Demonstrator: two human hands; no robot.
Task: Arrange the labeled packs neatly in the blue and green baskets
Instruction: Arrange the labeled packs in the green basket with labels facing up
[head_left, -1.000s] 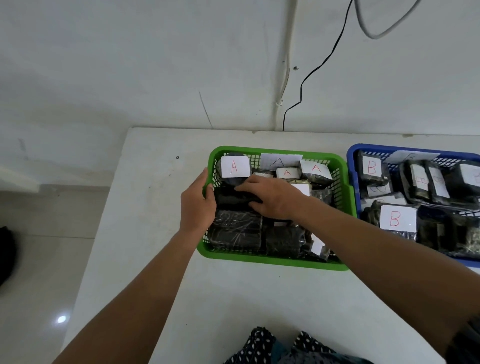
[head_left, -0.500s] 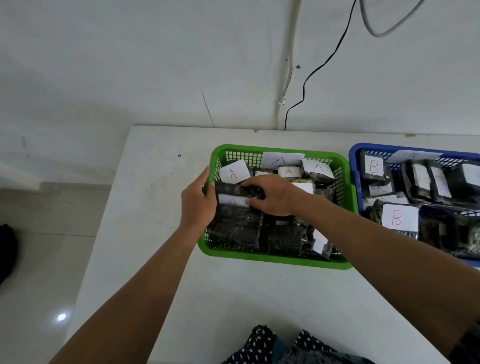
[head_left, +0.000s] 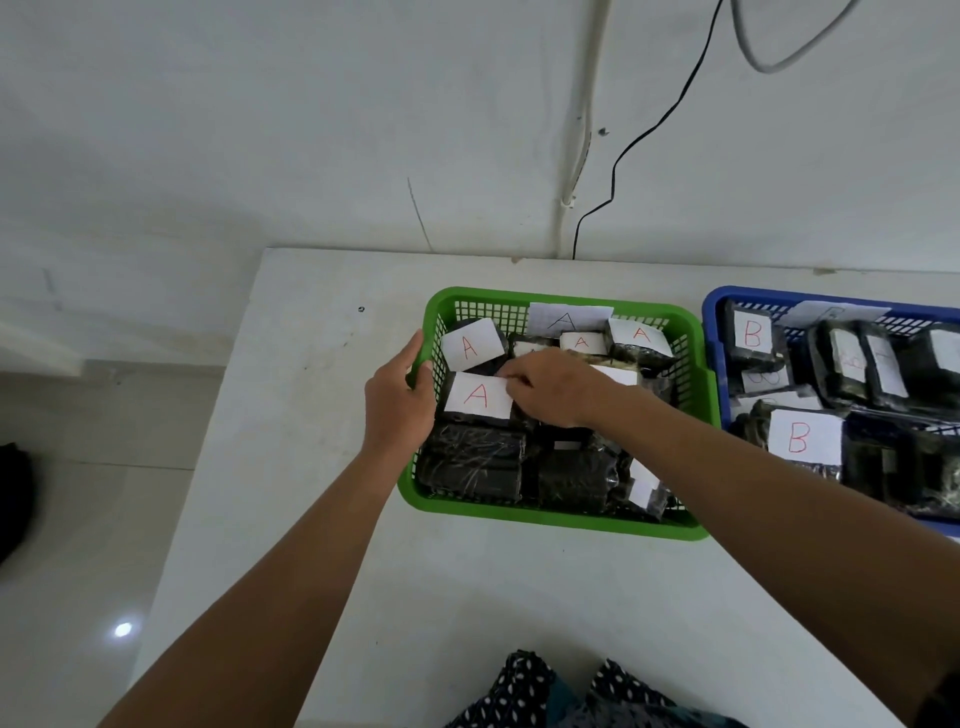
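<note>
In green basket, far-left corner: right hand pinches an A pack, label up; left hand grips the basket wall. Step: seating pack. Next, prob. press flat, square w/ neighbours.

Dark A-labeled packs fill the green basket; B-labeled packs the blue basket.

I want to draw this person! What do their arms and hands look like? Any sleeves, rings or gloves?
Both forearms are bare: no sleeves, gloves or watch in view. The left hand and right hand show no rings.
</note>
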